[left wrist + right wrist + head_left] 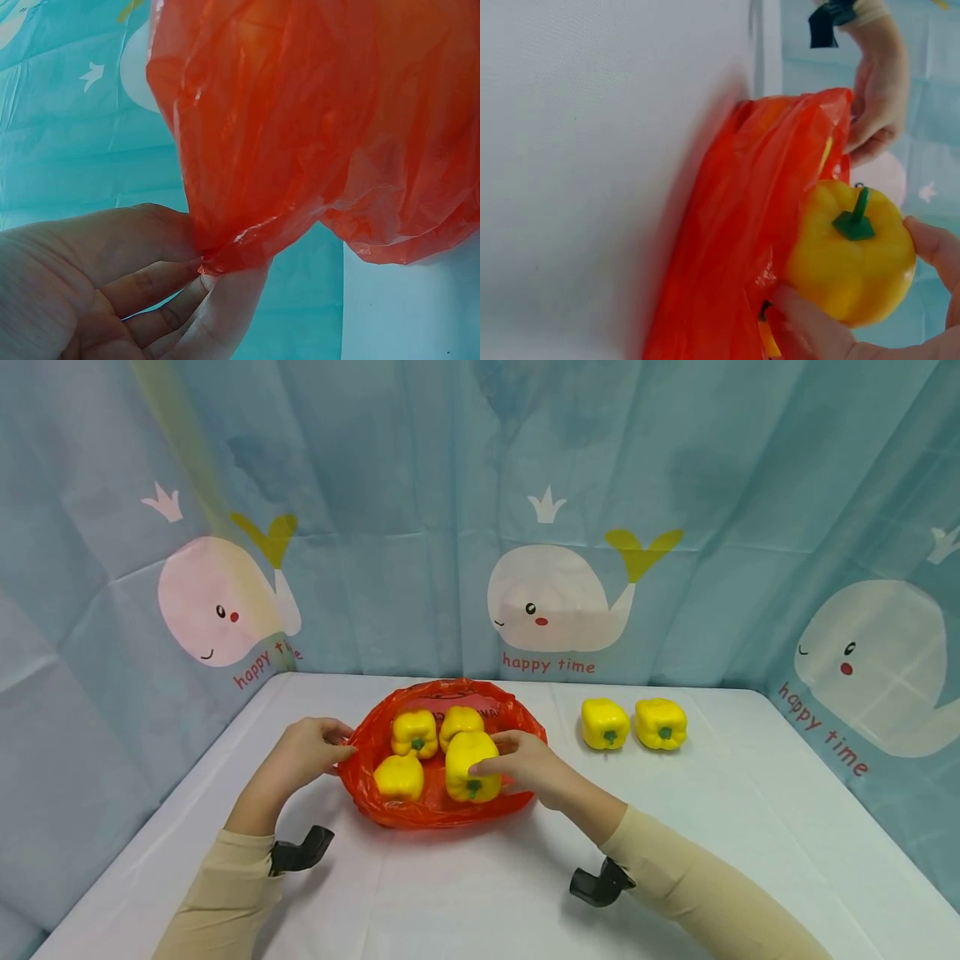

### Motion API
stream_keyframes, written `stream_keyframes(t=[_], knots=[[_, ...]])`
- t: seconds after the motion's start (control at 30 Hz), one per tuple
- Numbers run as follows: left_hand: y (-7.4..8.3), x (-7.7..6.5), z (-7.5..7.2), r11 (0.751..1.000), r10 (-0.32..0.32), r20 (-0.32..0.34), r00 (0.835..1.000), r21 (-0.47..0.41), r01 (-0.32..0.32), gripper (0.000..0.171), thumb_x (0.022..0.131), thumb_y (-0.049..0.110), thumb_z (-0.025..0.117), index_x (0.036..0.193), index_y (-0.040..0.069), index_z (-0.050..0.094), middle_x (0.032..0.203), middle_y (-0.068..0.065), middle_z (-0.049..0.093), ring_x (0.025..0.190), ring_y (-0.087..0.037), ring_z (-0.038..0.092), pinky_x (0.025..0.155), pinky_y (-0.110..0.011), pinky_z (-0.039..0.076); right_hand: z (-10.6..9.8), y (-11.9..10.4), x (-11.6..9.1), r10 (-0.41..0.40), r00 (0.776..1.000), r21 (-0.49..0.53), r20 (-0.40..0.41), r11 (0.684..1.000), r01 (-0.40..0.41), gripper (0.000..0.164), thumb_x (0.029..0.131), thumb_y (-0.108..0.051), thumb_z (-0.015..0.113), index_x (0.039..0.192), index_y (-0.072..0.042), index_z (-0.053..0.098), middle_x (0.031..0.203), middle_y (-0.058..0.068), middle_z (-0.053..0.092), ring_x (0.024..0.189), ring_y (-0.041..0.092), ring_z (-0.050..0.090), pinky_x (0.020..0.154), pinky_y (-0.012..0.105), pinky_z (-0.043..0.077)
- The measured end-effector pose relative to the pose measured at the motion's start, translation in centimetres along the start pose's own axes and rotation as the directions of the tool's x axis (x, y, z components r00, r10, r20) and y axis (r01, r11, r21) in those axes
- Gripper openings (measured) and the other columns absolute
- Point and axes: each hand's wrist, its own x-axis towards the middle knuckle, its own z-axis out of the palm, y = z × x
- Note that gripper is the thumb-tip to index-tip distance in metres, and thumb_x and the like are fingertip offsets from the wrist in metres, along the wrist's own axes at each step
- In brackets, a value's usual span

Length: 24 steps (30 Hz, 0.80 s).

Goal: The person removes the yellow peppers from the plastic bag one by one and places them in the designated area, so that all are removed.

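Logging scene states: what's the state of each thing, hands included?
Red bag: open
Left hand: pinching bag's edge
Right hand: gripping yellow pepper
Gripped pepper: held at bag's mouth
Three peppers: inside bag
Two peppers: on table, ungripped
Curtain: hanging, creased

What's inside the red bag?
Three yellow peppers show in the red bag; a fourth pepper, held by the right hand, is at its mouth. Covered: whatever lies under them or behind the fourth.

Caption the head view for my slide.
Left hand pinches a red bag by its rim; right hand holds a yellow pepper at the opening.
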Motion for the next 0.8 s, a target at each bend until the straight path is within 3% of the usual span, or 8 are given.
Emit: stream_keyframes(t=[0.4, 0.8], knots=[[0.1, 0.0, -0.1, 1.0, 0.004, -0.004, 1.0, 0.002, -0.004, 0.039, 0.094, 0.015, 0.064, 0.125, -0.008, 0.061, 0.105, -0.022, 0.068, 0.08, -0.019, 0.067, 0.08, -0.042, 0.062, -2.3, 0.5, -1.0, -0.005, 1.0, 0.046, -0.03, 0.999, 0.006, 0.072, 0.08, -0.021, 0.08, 0.144, -0.01, 0.049, 0.145, 0.011, 0.051, 0.123, 0.029, 0.056, 0.093, 0.044, 0.058], [0.0, 0.1, -0.1, 1.0, -0.007, -0.006, 1.0, 0.011, 0.007, 0.04, 0.094, 0.015, 0.065, 0.126, -0.008, 0.061, 0.106, -0.023, 0.068, 0.081, -0.02, 0.068, 0.079, -0.04, 0.063, -4.8, 0.8, -2.1, -0.013, 1.0, 0.114, 0.004, 0.993, 0.013, 0.076, 0.084, -0.021, 0.075, 0.149, -0.008, 0.039, 0.154, 0.015, 0.038, 0.131, 0.034, 0.051, 0.099, 0.046, 0.055]])
